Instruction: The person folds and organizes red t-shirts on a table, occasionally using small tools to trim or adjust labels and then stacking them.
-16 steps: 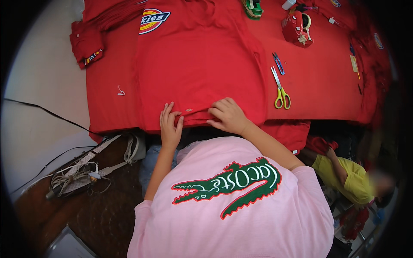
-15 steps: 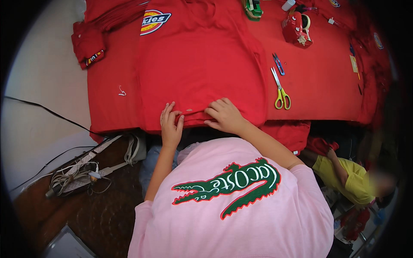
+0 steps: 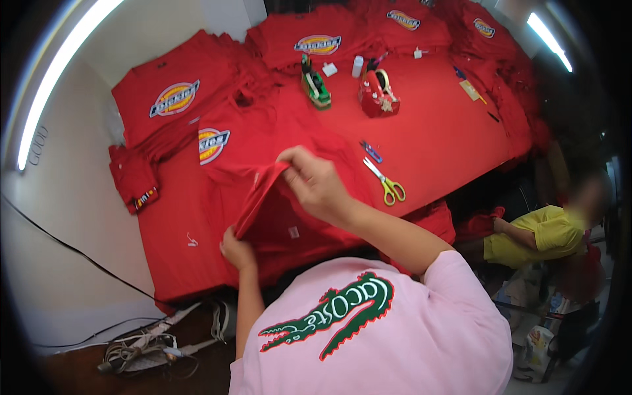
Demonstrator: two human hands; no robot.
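On your far left, a small folded red garment (image 3: pixel 133 176) lies near the edge of the red-covered counter (image 3: pixel 447 131), and a black cable (image 3: pixel 72 253) crosses the pale floor below it. Next to it, red T-shirts with oval yellow-and-blue chest prints (image 3: pixel 172 99) lie flat, overlapping one another toward the back.

Your left hand (image 3: pixel 237 249) sits at the near edge of the counter, fingers closed on the lower hem of the red T-shirt (image 3: pixel 276 204) you are handling. That shirt lies in front of you at the counter's near middle, its printed chest toward the back left. Your right hand (image 3: pixel 317 185) is raised above it, fingers pinching a fold of the red cloth and lifting it so the hem stands up in a ridge between your two hands.

To the right of your right hand lie a small blue tool (image 3: pixel 370 151) and yellow-handled scissors (image 3: pixel 386 182), near each other. Farther back stand a green tape dispenser (image 3: pixel 315 84) and a red one (image 3: pixel 376 92). At the far right, below the counter, a person in a yellow-green top (image 3: pixel 546 234) is crouched.
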